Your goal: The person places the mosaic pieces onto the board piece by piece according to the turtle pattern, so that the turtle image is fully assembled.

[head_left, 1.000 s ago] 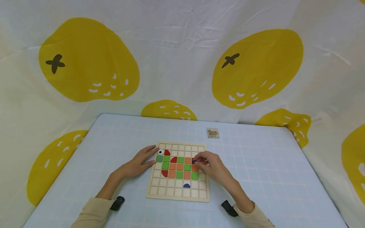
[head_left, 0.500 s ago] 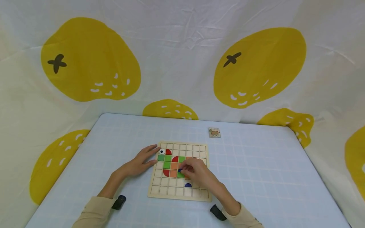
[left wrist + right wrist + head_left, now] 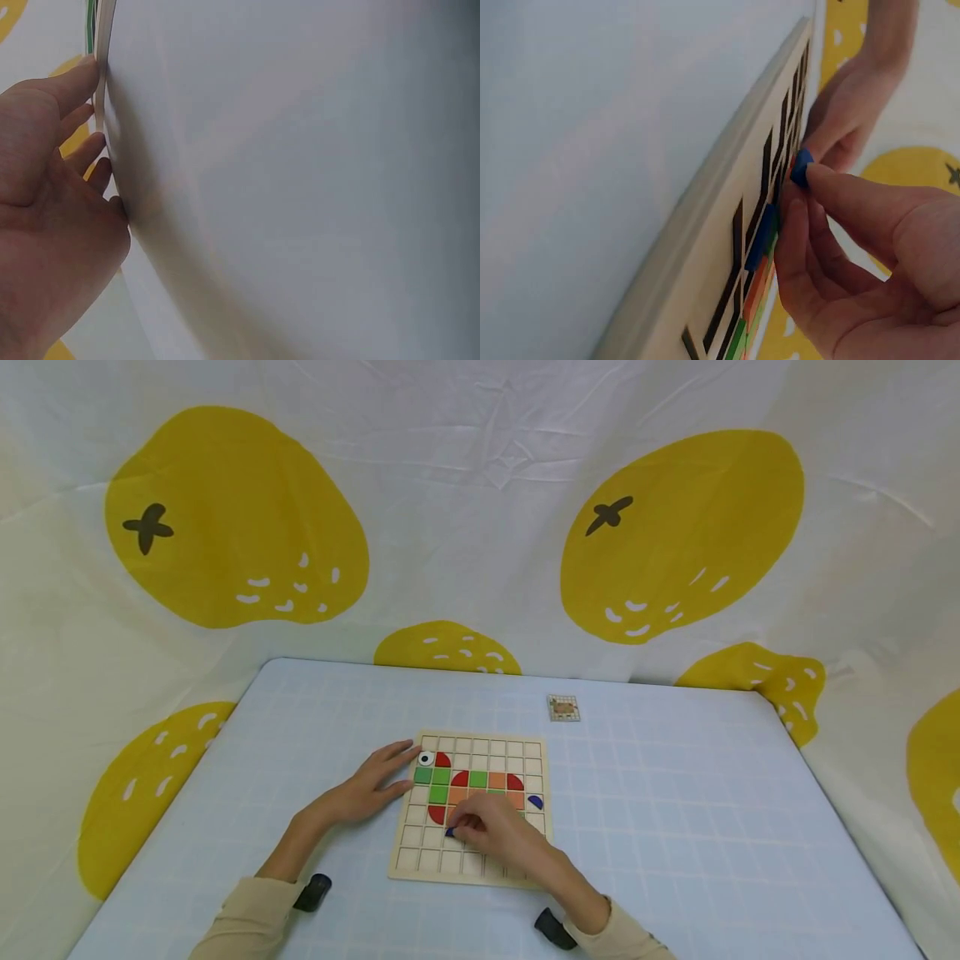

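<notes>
A wooden grid board (image 3: 408,858) lies on the table, carrying green, orange and red pieces and a round eye piece (image 3: 426,759). My right hand (image 3: 501,837) pinches a small blue half-round piece (image 3: 801,167) between thumb and fingertip, over the lower left cells. Another blue half-round piece (image 3: 535,802) sits in the rightmost column. In the right wrist view, a blue piece (image 3: 761,237) lies on the board beside the hand. My left hand (image 3: 364,789) touches the board's left edge, fingers extended. The right hand hides the board's lower middle in the head view.
A small square card (image 3: 563,708) with a printed grid picture lies behind the board to the right. The pale blue table (image 3: 675,793) extends around the board. A white cloth (image 3: 465,510) with yellow fruit prints hangs behind it.
My right hand has moved left and nearer across the board with the blue piece, uncovering the blue half-round in the rightmost column. The left hand stays at the board's edge.
</notes>
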Tool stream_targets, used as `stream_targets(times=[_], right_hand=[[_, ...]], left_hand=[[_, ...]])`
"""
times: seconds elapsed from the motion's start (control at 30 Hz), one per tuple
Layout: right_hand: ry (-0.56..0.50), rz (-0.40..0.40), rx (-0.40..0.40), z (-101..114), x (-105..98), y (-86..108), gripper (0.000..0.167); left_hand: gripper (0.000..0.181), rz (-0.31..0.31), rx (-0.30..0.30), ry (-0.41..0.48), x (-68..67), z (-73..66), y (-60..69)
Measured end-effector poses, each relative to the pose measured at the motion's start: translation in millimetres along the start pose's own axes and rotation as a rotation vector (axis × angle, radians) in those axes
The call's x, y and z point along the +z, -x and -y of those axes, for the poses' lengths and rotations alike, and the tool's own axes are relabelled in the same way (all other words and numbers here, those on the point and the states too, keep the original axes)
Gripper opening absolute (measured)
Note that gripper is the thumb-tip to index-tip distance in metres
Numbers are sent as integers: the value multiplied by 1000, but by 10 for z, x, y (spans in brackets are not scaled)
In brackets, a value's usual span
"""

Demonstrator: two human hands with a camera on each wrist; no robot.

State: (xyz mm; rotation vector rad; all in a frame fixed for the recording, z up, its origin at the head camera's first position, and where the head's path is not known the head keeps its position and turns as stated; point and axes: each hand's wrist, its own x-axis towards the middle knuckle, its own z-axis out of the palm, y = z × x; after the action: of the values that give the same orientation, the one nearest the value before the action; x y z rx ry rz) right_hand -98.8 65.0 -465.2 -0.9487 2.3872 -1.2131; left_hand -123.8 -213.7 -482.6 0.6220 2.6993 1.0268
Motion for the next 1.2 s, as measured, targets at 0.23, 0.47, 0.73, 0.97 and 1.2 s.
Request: stream_targets(times=[0.23,0.47,0.73,0.97,1.2], right_hand=[[21,19,17,29,38,17,8],[22,32,23,61,30,30,9],[33,29,28,47,22,50,6],[22,-34,15,-10,-71,132,6],[61,-175,-52,-130,-214,220,5]], left_hand=[[59,2,-2,2,1,-3,8],[59,-2,5,2,10,8,-1],[59,1,-7,4,13,2,0],[61,17,-51,-6,8,-24,-9],[58,-10,-75,-10,-16,-46,-27]])
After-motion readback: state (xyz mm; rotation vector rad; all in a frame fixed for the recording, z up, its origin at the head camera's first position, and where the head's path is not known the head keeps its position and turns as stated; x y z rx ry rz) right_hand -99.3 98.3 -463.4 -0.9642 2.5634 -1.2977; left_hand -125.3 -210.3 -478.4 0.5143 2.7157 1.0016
